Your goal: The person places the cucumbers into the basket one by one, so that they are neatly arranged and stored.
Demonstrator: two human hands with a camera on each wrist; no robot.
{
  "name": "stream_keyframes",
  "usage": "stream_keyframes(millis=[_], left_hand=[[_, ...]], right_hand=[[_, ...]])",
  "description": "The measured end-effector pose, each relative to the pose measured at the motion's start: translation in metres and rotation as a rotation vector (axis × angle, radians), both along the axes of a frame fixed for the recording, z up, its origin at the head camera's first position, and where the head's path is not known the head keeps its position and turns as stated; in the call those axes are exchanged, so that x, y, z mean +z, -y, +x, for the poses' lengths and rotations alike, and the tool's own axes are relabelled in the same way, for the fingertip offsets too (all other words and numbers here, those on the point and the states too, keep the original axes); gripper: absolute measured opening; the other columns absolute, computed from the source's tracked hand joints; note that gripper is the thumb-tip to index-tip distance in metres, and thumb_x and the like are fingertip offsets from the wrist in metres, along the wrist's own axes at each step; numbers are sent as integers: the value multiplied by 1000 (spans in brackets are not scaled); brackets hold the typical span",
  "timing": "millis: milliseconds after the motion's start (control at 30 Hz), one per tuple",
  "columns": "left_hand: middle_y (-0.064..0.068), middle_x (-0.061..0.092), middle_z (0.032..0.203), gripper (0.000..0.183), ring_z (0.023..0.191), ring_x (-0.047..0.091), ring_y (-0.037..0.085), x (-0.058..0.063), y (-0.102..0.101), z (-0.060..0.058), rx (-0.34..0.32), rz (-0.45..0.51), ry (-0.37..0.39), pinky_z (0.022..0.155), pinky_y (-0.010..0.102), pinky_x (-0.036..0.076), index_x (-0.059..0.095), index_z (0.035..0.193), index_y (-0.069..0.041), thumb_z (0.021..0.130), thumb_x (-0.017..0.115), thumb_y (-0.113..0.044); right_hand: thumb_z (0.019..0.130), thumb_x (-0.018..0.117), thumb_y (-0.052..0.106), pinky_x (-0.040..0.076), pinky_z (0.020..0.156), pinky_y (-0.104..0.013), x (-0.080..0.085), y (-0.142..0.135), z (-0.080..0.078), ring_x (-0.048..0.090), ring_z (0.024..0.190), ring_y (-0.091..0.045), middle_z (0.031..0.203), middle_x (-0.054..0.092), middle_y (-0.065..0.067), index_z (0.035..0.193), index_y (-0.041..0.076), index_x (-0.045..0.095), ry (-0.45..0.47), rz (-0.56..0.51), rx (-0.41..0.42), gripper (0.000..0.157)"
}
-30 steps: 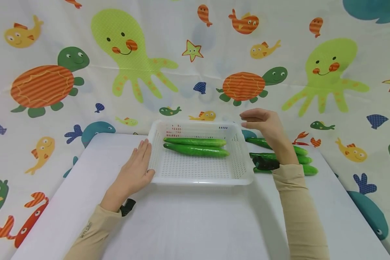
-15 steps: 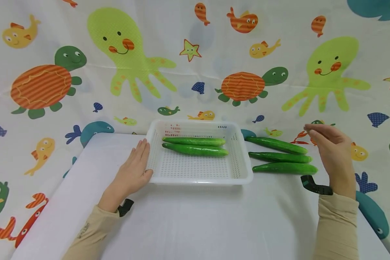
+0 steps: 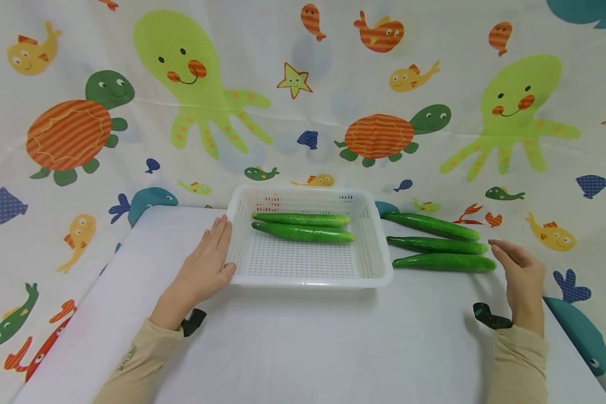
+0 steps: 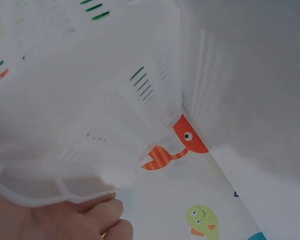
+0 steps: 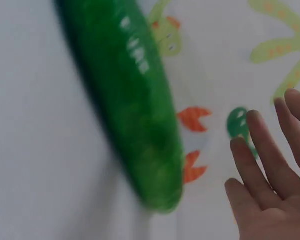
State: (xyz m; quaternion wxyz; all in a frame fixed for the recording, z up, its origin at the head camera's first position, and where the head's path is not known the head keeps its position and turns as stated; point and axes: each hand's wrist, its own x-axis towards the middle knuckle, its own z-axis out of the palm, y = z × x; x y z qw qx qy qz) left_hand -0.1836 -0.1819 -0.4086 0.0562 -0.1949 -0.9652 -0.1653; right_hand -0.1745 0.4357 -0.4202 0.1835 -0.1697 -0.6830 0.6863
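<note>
Two green cucumbers (image 3: 303, 232) lie side by side in a white perforated plastic basket (image 3: 308, 281) in the head view. My left hand (image 3: 204, 264) rests along the basket's left rim, its fingers straight. In the left wrist view the fingertips (image 4: 107, 217) show just under the rim. To the right of the basket, three more cucumbers (image 3: 436, 244) lie on the table. My right hand (image 3: 522, 278) is beside their right ends and holds nothing. The right wrist view shows its fingers spread, apart from a nearby cucumber (image 5: 135, 110).
A white-covered table (image 3: 303, 348) lies under everything. Behind it hangs a white curtain (image 3: 283, 50) printed with sea animals. Small black wrist devices (image 3: 490, 317) are worn on both arms.
My right hand has moved from above the basket's right side to the right, then lowered beside the cucumbers' ends. My left hand stays at the basket rim.
</note>
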Motion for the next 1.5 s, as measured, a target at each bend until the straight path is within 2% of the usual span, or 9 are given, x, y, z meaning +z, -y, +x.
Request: stream_keyframes(millis=[133,267,400,533,667,900,1100,1233,1500], left_hand=[[22,0,164,80,152,0,34,0,-1,0,-6,7,9,122,46,6,8,154,11,89,46,-18],[23,2,164,80,152,1,34,0,0,1,-7,6,1,122,46,7,9,154,12,89,46,-19],[23,2,164,81,151,2,35,1,0,2,-6,6,-1,122,48,8,10,153,12,89,47,-19],[23,3,164,80,151,2,36,2,1,2,-6,2,0,122,48,8,10,153,12,90,47,-19],[24,3,164,80,151,3,36,2,1,2,-4,-1,1,122,48,7,10,153,12,90,47,-19],[23,2,164,80,151,2,36,2,1,2,-4,-2,0,122,48,7,9,153,12,90,47,-19],[24,3,164,81,151,2,35,2,0,1,-7,-3,-1,122,48,8,9,154,11,90,48,-19],[24,2,164,80,151,2,36,2,1,1,-11,-3,-3,122,48,7,8,154,11,90,48,-19],[24,3,164,81,151,3,35,0,1,1,-7,0,-15,122,49,9,10,153,12,89,49,-18]], right_hand=[[95,65,34,19,119,-33,-20,-11,-1,39,129,-10,120,59,16,137,12,61,172,229,49,47],[96,60,44,13,119,-56,-33,-15,-1,19,147,-29,151,42,-6,146,8,50,275,440,137,62],[94,65,42,9,116,-65,-37,-16,1,6,148,-44,160,21,-24,147,7,48,287,478,212,66],[91,71,35,13,113,-68,-39,-17,3,13,141,-47,158,18,-28,149,6,43,314,494,301,71],[90,73,32,20,109,-70,-42,-17,2,24,128,-46,152,25,-31,149,2,40,334,545,358,75],[86,77,35,25,108,-67,-44,-18,2,32,123,-34,143,39,-20,146,3,46,338,579,332,74],[85,77,39,25,108,-66,-42,-19,5,29,124,-37,142,41,-18,145,8,50,336,568,300,73],[85,76,39,28,106,-62,-39,-19,7,33,118,-29,137,43,-12,146,11,50,332,544,280,72],[88,75,32,34,85,-26,-28,-21,11,37,103,-7,123,44,15,145,22,54,287,452,271,61]])
